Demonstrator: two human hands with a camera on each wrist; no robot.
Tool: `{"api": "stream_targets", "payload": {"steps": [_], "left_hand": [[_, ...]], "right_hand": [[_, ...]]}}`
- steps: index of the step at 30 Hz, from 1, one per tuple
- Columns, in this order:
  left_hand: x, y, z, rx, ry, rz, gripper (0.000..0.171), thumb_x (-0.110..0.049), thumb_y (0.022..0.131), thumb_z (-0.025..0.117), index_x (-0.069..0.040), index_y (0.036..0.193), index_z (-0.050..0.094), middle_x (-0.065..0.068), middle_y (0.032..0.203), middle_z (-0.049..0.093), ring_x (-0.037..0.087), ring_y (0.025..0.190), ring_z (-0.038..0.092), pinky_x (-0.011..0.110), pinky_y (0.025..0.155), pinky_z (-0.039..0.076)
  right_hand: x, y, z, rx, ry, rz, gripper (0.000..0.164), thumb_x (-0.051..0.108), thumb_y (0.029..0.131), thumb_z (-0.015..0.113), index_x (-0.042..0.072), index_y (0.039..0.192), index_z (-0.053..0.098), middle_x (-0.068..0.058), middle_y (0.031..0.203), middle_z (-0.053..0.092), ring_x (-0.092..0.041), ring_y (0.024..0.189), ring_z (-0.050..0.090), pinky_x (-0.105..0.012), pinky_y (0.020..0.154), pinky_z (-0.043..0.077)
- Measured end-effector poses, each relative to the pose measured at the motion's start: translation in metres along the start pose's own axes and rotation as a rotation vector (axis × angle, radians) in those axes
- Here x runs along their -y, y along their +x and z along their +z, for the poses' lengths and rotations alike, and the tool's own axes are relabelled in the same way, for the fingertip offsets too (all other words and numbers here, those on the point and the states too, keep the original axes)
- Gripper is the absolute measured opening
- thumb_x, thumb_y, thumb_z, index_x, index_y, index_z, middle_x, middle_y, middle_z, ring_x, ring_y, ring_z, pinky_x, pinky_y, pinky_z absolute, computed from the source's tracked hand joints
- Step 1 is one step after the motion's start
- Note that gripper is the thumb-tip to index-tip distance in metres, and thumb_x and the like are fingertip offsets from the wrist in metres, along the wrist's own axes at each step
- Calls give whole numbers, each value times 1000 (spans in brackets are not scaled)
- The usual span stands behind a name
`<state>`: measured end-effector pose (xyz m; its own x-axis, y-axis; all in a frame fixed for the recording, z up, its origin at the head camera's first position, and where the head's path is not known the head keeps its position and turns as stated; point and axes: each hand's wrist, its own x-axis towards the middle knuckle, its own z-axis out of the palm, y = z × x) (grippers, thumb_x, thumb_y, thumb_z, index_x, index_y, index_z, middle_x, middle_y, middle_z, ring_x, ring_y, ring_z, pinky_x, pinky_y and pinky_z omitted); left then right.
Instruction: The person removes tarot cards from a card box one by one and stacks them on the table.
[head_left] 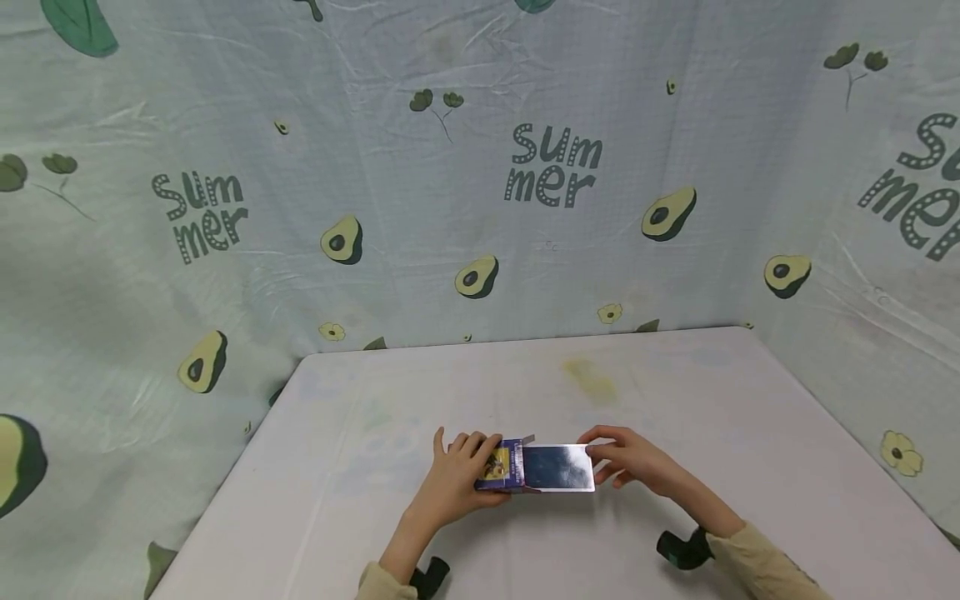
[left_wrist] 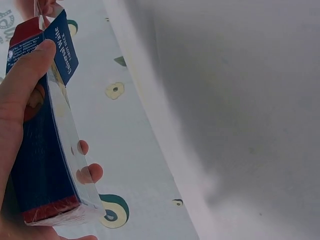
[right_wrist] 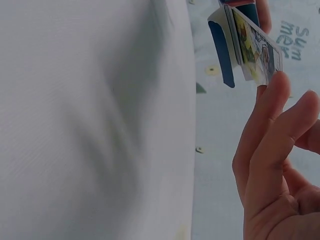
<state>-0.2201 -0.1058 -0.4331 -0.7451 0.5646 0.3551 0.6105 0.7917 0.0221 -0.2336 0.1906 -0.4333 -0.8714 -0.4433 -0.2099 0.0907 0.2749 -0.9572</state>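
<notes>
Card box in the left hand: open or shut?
Open: the box has a flap folded out, and an illustrated card sticks out of its end.

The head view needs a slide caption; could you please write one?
Left hand holds an open box; right hand touches the protruding glossy card.

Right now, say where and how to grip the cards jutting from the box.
Probably pinch the cards by their free end, from the side of the right hand: they protrude that way from the box, whose other end the left hand grips.
</notes>
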Motion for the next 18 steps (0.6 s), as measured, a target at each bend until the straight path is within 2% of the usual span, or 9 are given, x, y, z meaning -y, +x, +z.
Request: {"api": "stream_targets", "payload": {"steps": [6,18], "left_hand": [[2,-1,0,1,-5,-14,76,-55,64,72,-16,126,48,2,107,55,21,99,52,65,91,27],[4,-6,0,6,-5,-28,76,-54,65,71,-16,126,48,2,107,55,20,99,52,64,92,27]], "right_hand": [[-3,-6,-5,-31,17,17,41,31,90,52,0,117,51,-5,89,61,-12,65,65,-21,50,43],[-9,-14,-15,-106,34,59,47,37,90,51,0,119,50,-3,85,58,-14,67,66,-21,50,43]]}}
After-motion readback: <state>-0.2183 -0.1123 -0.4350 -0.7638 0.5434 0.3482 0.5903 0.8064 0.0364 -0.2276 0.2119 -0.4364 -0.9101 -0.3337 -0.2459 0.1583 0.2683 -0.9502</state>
